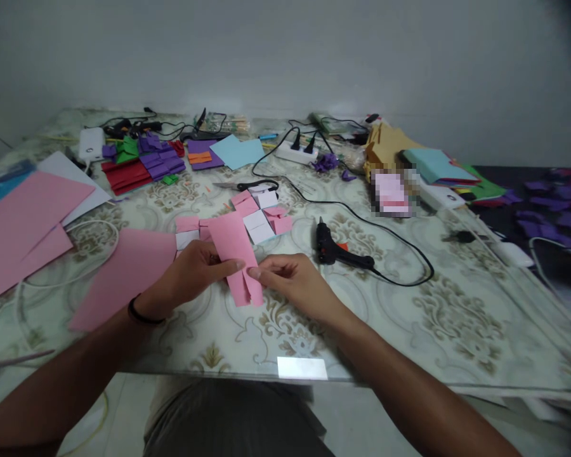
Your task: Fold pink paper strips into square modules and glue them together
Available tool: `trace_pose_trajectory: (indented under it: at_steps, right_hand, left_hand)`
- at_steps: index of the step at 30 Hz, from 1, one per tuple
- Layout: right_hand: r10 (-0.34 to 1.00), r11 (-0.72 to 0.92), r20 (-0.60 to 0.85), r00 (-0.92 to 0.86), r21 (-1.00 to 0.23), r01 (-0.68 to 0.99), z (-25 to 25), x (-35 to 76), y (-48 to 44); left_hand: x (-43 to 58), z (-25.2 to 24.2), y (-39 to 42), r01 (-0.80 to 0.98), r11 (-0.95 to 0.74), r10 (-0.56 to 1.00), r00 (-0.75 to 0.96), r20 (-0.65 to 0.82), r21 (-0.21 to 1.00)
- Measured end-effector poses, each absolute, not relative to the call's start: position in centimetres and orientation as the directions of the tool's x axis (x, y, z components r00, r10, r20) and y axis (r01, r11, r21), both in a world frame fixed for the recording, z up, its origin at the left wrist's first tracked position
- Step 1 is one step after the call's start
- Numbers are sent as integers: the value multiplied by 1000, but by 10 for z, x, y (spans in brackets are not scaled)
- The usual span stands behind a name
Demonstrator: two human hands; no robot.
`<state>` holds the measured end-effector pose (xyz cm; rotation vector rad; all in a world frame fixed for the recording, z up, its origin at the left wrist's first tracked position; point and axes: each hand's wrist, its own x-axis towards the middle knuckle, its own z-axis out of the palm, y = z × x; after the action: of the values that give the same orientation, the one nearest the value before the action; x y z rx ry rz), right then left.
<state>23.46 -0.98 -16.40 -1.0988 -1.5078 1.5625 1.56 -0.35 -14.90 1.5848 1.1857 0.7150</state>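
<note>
Between my two hands is a pink paper strip [231, 241], held above the table with a slit running up from its near end. My left hand [195, 270] is closed on the strip's left side, thumb lying on top. My right hand [285, 279] pinches its right edge beside the slit. Just beyond lie pink and white folded paper pieces [259, 227], partly covered by the strip. A larger pink sheet [128, 273] rests under my left forearm. To the right of my right hand, a black glue gun [337, 247] lies on its side.
Scissors [247, 186] lie behind the folded pieces. A white power strip [295, 152] feeds the glue gun's black cord, which loops across the right side. Pink sheets [23, 222] cover the left, and coloured paper pieces [159, 162] sit at the back. A white cable [117, 238] curls at left.
</note>
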Motion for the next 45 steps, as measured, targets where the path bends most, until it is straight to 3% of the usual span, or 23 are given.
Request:
trace_pose_trajectory:
  at_steps: [25, 35, 45]
  right_hand:
    - [904, -144, -165, -394, -986, 82, -163, 232, -11]
    - [883, -125, -171, -437, -983, 133, -160, 234, -11]
    - [911, -113, -181, -371, -974, 198, -166, 235, -8]
  left_hand:
    - [9, -152, 2, 81, 36, 972, 229, -54, 996]
    - [8, -158, 3, 108, 31, 976, 212, -53, 994]
    - [15, -152, 1, 108, 97, 978, 172, -115, 989]
